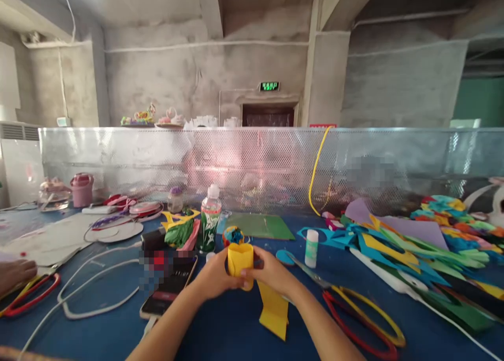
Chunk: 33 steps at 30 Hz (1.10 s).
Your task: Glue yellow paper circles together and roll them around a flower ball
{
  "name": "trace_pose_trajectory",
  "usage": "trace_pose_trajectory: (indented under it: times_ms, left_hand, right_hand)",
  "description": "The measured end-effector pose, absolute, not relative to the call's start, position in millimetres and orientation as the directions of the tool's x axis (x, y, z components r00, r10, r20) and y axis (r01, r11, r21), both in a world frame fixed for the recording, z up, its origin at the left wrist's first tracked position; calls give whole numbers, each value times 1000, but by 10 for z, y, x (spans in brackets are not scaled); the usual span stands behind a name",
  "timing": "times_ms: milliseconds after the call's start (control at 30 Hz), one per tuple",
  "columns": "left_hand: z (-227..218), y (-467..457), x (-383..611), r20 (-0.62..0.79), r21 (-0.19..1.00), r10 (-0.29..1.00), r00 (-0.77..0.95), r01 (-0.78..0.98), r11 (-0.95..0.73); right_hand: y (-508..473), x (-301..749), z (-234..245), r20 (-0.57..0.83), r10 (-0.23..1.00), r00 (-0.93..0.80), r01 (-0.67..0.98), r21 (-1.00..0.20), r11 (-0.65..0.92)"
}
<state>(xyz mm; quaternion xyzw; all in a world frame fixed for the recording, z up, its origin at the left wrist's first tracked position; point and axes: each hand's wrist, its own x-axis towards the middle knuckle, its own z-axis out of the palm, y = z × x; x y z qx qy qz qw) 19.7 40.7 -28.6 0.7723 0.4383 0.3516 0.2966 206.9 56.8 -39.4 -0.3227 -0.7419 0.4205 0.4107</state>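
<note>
Both my hands meet over the blue table [236, 329], holding a yellow sheet [241, 260] curled into a roll. My left hand [216, 274] grips the roll's left side, fingers closed round it. My right hand [271, 271] pinches the right side, with the sheet's loose tail [274, 311] hanging down onto the table. A green drink bottle [208, 219] stands just behind the roll, and a small colourful ball [233, 236] lies beside it.
A phone [170, 290] with white cable lies at my left. Scissors [305, 269] and red-yellow rings [364, 319] are at my right, a glue stick [311, 248] beyond. Cut coloured foam scraps [417, 240] pile up far right. Another person's hand [16, 272] rests at the left edge. A mesh screen [275, 161] runs across the back.
</note>
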Motion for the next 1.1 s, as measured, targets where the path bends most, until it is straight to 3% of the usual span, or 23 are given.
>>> trace_pose_trajectory:
  times_ms: [233,1100]
  left_hand:
    - [-256,409,229,368,817,836,408,286,-500]
    - [-347,491,270,313,839,840,442,286,-463]
  right_hand:
    - [633,2087,-390,318,852,-417,51,-927,371]
    - [620,2205,-408,293,844,-449,131,-913,386]
